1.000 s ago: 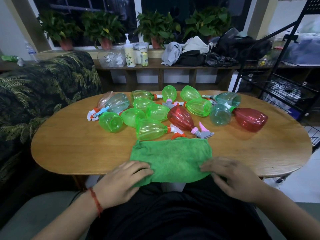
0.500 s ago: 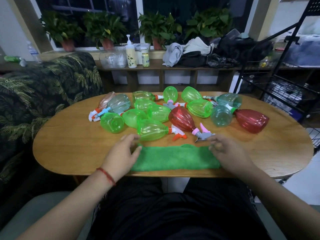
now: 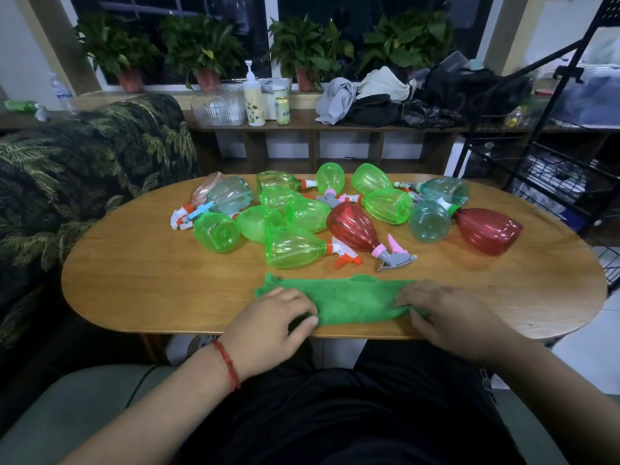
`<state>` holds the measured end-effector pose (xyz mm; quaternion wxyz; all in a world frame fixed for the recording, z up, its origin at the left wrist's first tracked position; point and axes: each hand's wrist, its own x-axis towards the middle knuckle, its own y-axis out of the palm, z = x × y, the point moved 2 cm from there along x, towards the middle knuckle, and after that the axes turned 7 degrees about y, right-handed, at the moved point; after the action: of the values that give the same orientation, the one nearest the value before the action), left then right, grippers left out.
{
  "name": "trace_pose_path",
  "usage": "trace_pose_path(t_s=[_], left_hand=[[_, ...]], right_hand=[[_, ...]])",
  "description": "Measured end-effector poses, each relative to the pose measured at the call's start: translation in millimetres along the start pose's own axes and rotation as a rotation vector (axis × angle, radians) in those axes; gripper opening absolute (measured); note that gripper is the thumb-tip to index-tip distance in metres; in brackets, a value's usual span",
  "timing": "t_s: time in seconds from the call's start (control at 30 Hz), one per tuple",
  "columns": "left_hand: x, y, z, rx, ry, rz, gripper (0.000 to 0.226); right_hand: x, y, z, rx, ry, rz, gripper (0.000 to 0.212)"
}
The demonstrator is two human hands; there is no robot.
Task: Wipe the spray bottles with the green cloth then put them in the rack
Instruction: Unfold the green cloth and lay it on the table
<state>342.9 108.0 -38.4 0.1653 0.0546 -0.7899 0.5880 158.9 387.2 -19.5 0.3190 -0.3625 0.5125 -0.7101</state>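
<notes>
A folded green cloth (image 3: 349, 298) lies on the wooden table (image 3: 151, 276) near its front edge. My left hand (image 3: 268, 322) grips the cloth's left end and my right hand (image 3: 446, 313) grips its right end. Beyond the cloth lie several spray bottles on their sides: a green one (image 3: 295, 246) nearest, a red one with a pink and grey trigger (image 3: 354, 226), another red one (image 3: 486, 229) at the right, and teal ones (image 3: 429, 221). The black wire rack (image 3: 570, 162) stands to the right of the table.
A sofa with a leaf-print cover (image 3: 67, 182) stands at the left. Behind the table a low shelf (image 3: 302, 122) holds a pump bottle, a clear basket, clothes and dark bags. Potted plants line the window sill.
The cloth was folded away from me into a narrow band. My hands went forward to its far edge, then came back to its two ends near the table's front edge.
</notes>
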Motion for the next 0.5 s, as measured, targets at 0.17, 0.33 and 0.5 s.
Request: trace_pose_path(t_s=[0.17,0.33,0.5], left_hand=[[37,-18,-10,-0.63,-0.456,-0.09,0.044],[48,-41,10,-1.604,-0.965,-0.007,0.093],[16,-54,26,-1.559,-1.022,-0.009,0.076]], right_hand=[[52,-35,38,-0.103,-0.05,-0.05,0.029],[80,-31,107,-0.111,-0.481,-0.115,0.043],[68,-15,90,0.183,-0.282,-0.148,0.051]])
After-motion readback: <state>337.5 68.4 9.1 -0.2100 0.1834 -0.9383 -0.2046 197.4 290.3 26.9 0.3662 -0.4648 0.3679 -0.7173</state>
